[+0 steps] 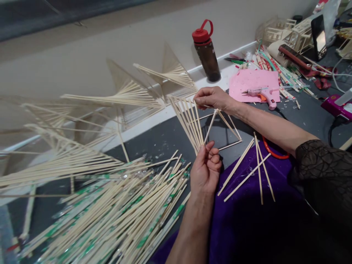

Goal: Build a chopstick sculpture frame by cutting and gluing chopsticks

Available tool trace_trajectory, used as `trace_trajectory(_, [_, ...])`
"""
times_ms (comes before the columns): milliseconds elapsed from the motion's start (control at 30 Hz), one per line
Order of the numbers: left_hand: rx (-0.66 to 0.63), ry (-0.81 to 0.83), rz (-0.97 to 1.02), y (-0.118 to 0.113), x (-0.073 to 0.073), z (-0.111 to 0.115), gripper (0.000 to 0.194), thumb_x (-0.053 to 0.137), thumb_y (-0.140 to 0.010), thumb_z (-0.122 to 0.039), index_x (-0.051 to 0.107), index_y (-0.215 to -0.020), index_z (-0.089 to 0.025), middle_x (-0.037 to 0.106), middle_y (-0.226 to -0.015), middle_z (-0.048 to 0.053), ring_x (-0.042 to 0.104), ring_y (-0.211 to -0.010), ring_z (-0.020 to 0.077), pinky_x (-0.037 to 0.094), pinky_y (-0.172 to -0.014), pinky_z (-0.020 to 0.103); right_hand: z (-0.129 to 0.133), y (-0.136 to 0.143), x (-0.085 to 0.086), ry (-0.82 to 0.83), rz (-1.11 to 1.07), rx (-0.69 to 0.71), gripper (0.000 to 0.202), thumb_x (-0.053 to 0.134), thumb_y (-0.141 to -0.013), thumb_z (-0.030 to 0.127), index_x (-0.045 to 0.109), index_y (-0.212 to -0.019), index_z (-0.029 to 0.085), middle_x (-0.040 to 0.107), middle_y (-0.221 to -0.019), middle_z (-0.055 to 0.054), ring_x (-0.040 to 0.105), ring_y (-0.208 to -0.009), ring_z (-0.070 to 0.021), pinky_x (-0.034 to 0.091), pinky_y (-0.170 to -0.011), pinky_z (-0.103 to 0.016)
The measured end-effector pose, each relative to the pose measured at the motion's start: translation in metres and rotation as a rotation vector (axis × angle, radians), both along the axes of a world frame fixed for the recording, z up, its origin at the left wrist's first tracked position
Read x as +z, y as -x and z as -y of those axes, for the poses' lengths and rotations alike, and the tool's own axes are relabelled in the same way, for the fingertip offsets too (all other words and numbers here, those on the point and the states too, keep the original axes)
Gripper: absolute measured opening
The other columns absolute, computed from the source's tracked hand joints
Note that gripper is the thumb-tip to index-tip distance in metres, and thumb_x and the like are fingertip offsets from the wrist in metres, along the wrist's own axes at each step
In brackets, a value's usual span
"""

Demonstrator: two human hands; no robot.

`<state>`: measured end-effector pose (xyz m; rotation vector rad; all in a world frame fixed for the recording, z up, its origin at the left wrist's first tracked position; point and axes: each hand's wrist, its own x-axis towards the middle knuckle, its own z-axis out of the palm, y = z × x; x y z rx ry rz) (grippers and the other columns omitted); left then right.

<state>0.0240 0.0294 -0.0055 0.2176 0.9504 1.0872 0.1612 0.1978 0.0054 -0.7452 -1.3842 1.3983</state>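
A small frame of joined chopsticks (189, 124), with a fan of sticks on one side and a triangular base, is between my hands. My left hand (206, 167) is closed on the lower ends of the fanned sticks. At the upper end, my right hand (213, 98) pinches the frame near the top of the fan; the exact spot under its fingertips is hidden. Several loose chopsticks (247, 178) lie on the purple cloth (231, 220) over my lap. A pink glue gun (264, 94) rests on a pink sheet (236, 82) beyond my right forearm.
Finished-looking stick frames (115, 98) stand along the wall at left. A big heap of chopsticks (118, 216), some in green-printed wrappers, covers the near left table. A red-capped bottle (206, 55) stands at the back. More wrapped sticks, a phone (318, 36) and a purple device (337, 108) are right.
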Motion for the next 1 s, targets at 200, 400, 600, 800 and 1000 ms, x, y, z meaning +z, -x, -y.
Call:
trace_trajectory(200, [0.015, 0.015, -0.004, -0.0011, -0.0002, -0.0001, 0.025, 0.055, -0.092, -0.028, 0.067, -0.082, -0.010, 0.061, -0.058, 0.001, 0.046, -0.040, 0.0035, 0.033, -0.034, 0.011, 0.0004, 0.0001, 0.0015, -0.013, 0.031, -0.002, 0.014, 0.058, -0.083, 0.001, 0.058, -0.072, 0.009, 0.059, -0.053, 0.004, 0.051, -0.050, -0.0042, 0.041, -0.051, -0.016])
trace_trajectory(400, [0.004, 0.012, -0.003, -0.0015, 0.0006, 0.0000, 0.023, 0.056, -0.091, -0.029, 0.067, -0.083, -0.010, 0.061, -0.059, 0.000, 0.048, -0.041, 0.0040, 0.034, -0.035, 0.011, 0.0000, 0.0004, 0.0015, -0.011, 0.028, -0.015, 0.012, 0.061, -0.081, 0.002, 0.058, -0.071, 0.009, 0.058, -0.052, 0.003, 0.051, -0.050, -0.0048, 0.040, -0.051, -0.017])
trace_trajectory(600, [0.015, 0.023, -0.004, -0.0029, 0.0015, 0.0004, 0.028, 0.048, -0.095, -0.027, 0.067, -0.083, -0.010, 0.061, -0.058, 0.000, 0.046, -0.040, 0.0037, 0.033, -0.035, 0.011, -0.0024, 0.0003, -0.0020, -0.033, 0.024, -0.009, 0.010, 0.062, -0.081, 0.006, 0.060, -0.072, 0.008, 0.058, -0.051, 0.005, 0.049, -0.047, -0.0034, 0.038, -0.050, -0.016])
trace_trajectory(800, [0.013, 0.013, -0.013, -0.0024, -0.0001, 0.0007, 0.025, 0.053, -0.093, -0.029, 0.067, -0.083, -0.010, 0.061, -0.059, 0.001, 0.048, -0.041, 0.0040, 0.034, -0.035, 0.012, -0.0026, -0.0001, -0.0024, -0.029, 0.045, -0.009, 0.010, 0.062, -0.082, 0.007, 0.060, -0.072, 0.008, 0.057, -0.050, 0.005, 0.049, -0.047, -0.0033, 0.039, -0.050, -0.016])
trace_trajectory(1000, [0.004, 0.007, -0.011, -0.0030, 0.0011, 0.0006, 0.024, 0.054, -0.092, -0.029, 0.067, -0.083, -0.010, 0.061, -0.058, 0.000, 0.048, -0.040, 0.0038, 0.034, -0.035, 0.011, -0.0050, -0.0008, -0.0048, -0.040, 0.064, -0.005, 0.008, 0.062, -0.082, 0.008, 0.061, -0.074, 0.008, 0.059, -0.053, 0.003, 0.049, -0.048, -0.0037, 0.041, -0.051, -0.017])
